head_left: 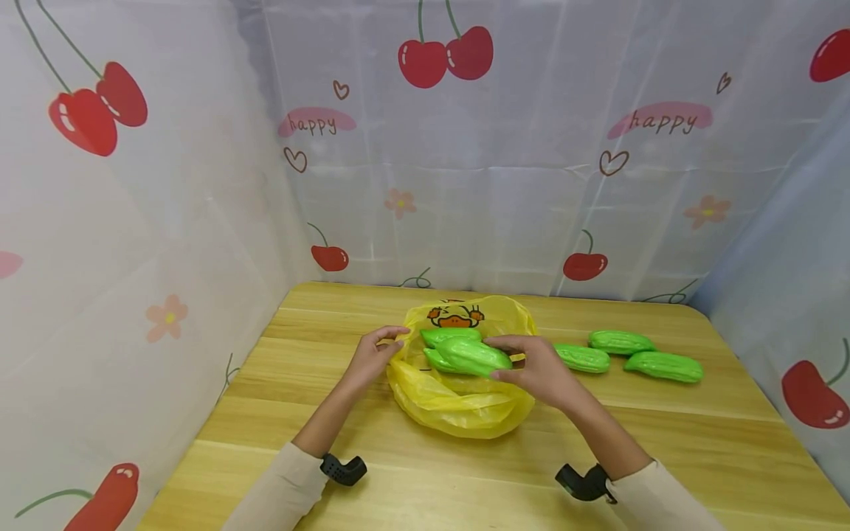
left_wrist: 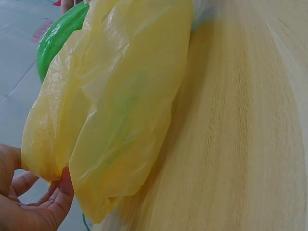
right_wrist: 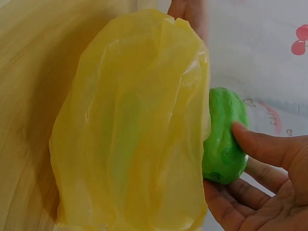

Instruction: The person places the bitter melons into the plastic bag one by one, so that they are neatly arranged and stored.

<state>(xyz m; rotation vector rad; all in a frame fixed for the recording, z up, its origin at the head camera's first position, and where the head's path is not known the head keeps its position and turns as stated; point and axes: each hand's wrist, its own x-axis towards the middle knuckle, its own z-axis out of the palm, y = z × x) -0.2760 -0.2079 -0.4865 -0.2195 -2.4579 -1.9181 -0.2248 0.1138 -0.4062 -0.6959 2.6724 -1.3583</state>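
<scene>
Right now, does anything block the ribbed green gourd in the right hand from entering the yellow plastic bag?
Nothing visible: the right hand holds the gourd at the mouth of the bag; another gourd lies inside.

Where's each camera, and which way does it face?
Head: head-worn, facing forward and down at a yellow plastic bag; forearms, left grip, right grip show.
Left wrist: worn there, facing the bag's side; mostly left grip shows.
Right wrist: worn there, facing the opposite side; mostly right grip shows.
Head and right wrist share a shiny green ridged oblong in the right grip.
</scene>
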